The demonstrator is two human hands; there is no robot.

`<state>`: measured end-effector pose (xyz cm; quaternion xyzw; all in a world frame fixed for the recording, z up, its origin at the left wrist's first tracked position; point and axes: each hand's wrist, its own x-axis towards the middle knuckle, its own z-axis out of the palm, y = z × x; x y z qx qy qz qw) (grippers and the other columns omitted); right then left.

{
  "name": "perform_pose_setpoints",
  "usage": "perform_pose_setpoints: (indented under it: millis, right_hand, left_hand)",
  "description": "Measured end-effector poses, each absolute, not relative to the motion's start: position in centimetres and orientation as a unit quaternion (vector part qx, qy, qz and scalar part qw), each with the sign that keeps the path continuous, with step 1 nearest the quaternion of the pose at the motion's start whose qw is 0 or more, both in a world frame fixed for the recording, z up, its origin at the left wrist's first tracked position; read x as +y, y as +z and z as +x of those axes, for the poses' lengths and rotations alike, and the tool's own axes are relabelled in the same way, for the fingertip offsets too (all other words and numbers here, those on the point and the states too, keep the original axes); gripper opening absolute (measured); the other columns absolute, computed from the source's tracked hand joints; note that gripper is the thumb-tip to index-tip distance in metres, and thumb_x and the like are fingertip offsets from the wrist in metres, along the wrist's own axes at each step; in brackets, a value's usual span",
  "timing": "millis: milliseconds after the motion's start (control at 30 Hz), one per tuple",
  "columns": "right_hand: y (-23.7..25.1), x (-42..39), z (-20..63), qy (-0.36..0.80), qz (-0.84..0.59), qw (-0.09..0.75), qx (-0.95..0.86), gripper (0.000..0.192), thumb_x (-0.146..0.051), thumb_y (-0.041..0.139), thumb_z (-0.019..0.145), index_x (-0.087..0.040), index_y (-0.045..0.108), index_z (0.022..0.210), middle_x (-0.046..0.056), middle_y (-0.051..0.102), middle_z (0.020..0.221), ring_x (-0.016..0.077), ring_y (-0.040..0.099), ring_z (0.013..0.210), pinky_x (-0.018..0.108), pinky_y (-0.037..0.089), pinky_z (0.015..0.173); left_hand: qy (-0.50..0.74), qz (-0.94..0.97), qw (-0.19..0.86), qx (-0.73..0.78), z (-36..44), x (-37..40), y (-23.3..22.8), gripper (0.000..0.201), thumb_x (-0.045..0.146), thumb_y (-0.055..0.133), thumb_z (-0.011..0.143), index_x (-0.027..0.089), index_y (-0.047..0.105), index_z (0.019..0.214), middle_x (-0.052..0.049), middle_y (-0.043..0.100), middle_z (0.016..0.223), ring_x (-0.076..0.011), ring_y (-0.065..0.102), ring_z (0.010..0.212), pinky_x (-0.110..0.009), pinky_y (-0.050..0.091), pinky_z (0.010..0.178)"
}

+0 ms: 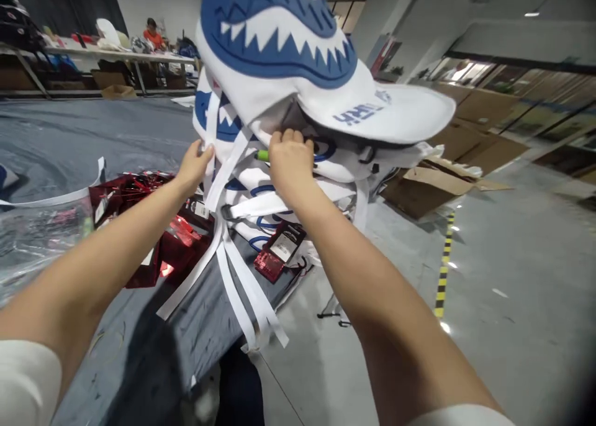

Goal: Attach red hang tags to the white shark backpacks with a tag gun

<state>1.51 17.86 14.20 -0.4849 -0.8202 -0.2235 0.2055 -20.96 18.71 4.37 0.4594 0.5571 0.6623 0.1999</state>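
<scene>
A tall stack of white caps with blue shark-tooth prints rises in front of me on a grey-covered table. My left hand pinches the left side of the stack where white straps hang down. My right hand is curled into the stack under the top cap's brim, fingers closed on the fabric beside a small green object. A red hang tag dangles below the stack.
Red shiny tags or bags lie on the table at left, beside clear plastic wrap. Flattened cardboard boxes lie on the concrete floor at right, near a yellow-black tape line. A person in orange sits at a far table.
</scene>
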Motion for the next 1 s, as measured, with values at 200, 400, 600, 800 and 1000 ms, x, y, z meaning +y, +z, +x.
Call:
perform_pose_setpoints:
  millis: [200, 400, 600, 800, 1000]
  right_hand:
    - [15.4, 16.1, 3.6, -0.206, -0.515, 0.167, -0.815, 0.033, -0.009, 0.045, 0.094, 0.005, 0.059, 0.119, 0.029, 0.063, 0.116, 0.0292, 0.058, 0.109, 0.040, 0.032, 0.082]
    - [16.8, 14.2, 2.9, -0.174, -0.537, 0.105, -0.819, 0.033, -0.012, 0.048, 0.095, 0.003, 0.062, 0.120, 0.029, 0.064, 0.117, 0.0272, 0.059, 0.108, 0.042, 0.027, 0.079]
    - [16.1, 11.2, 2.7, -0.216, -0.478, 0.164, -0.835, 0.031, -0.007, 0.051, 0.090, -0.004, 0.062, 0.119, 0.024, 0.064, 0.121, 0.0289, 0.058, 0.111, 0.045, 0.034, 0.095]
    - [7.6, 4.8, 0.2, -0.139, -0.239, 0.325, -0.904, 0.040, -0.007, 0.049, 0.080, -0.015, 0.069, 0.113, 0.012, 0.073, 0.103, 0.0240, 0.067, 0.093, 0.031, 0.050, 0.079]
    - [-0.2, 1.9, -6.8, 0.103, -0.372, 0.099, -0.917, 0.045, -0.004, 0.052, 0.078, -0.023, 0.070, 0.113, 0.005, 0.075, 0.105, 0.0231, 0.070, 0.097, 0.029, 0.050, 0.080]
  left_hand:
    - [0.563, 0.496, 0.064, 0.658, -21.5, 4.0, -0.8, 0.049, 0.038, 0.056, 0.093, 0.015, 0.051, 0.136, -0.015, 0.059, 0.132, -0.0234, 0.059, 0.119, -0.039, 0.046, 0.106]
    - [0.470, 0.462, 0.041, 0.751, -23.6, -9.6, -5.7, 0.028, 0.031, 0.053, 0.089, 0.016, 0.068, 0.107, -0.010, 0.067, 0.112, -0.0224, 0.064, 0.102, -0.038, 0.052, 0.093]
    - [0.439, 0.405, 0.012, 0.802, -26.7, -10.1, -6.1, 0.027, 0.020, 0.048, 0.089, 0.014, 0.069, 0.106, -0.011, 0.069, 0.111, -0.0223, 0.064, 0.100, -0.036, 0.051, 0.093]
    - [0.385, 0.414, 0.014, 0.825, -28.1, -4.5, -4.1, 0.023, 0.019, 0.049, 0.097, 0.017, 0.070, 0.107, -0.008, 0.071, 0.112, -0.0183, 0.065, 0.106, -0.032, 0.050, 0.097]
    - [0.247, 0.414, 0.043, 0.875, -26.3, 2.4, -2.8, 0.036, 0.046, 0.062, 0.094, 0.014, 0.065, 0.109, -0.008, 0.066, 0.112, -0.0216, 0.062, 0.110, -0.045, 0.049, 0.100]
